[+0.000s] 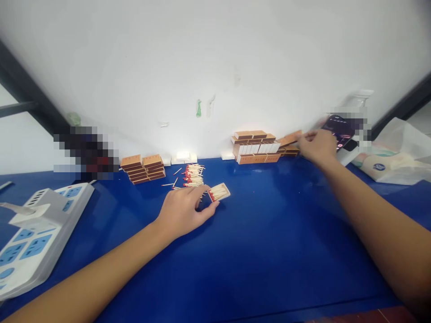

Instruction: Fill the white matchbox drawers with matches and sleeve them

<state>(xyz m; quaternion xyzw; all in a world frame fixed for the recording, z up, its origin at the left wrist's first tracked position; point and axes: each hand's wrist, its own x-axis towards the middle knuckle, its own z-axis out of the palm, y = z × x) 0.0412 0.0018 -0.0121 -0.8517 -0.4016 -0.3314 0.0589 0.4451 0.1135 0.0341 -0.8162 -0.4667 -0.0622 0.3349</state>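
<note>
My left hand (183, 210) grips a small white matchbox tray (220, 192) by its left end, between thumb and fingers. Red-headed matches partly fill the tray, which is low over the blue table or resting on it; I cannot tell which. Just beyond that hand, a heap of loose matches (194, 175) lies on the table. Off to the right, my right hand (318, 146) pinches the end of an orange-brown matchbox cover (291, 138), tilted above a few matchboxes (288, 151) at the right end of a stack (257, 158) against the wall.
At left, a second stack of matchboxes (143, 168) stands near white tray-like pieces (184, 157). A white power strip (37, 242) lies front left. Behind my right hand leans a phone (346, 128), with a tissue pack (387, 166) beside it.
</note>
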